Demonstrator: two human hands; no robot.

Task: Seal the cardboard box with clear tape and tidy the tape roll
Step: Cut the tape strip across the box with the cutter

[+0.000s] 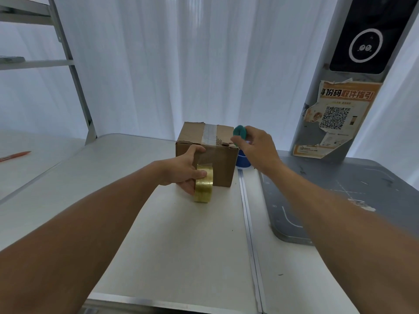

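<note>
Both forearms reach out over the white desk [181, 245], which lies wide and bare between me and the cardboard box [217, 159]. My left hand [181, 173] grips the tape roll [204, 184], which stands on edge just in front of the box's near face, and my thumb rests at the box's top front edge. Clear tape runs from the roll up that face to an older strip across the lid. My right hand [256, 146] pinches a small round teal object [239, 132] over the box's top right edge. A blue object [242, 160] sits just beside the box's right side. A metal seam [248, 214] runs toward me right of the box, and beyond it lies a grey platform [340, 200]. An orange pen [15, 155] lies well apart, far left.
</note>
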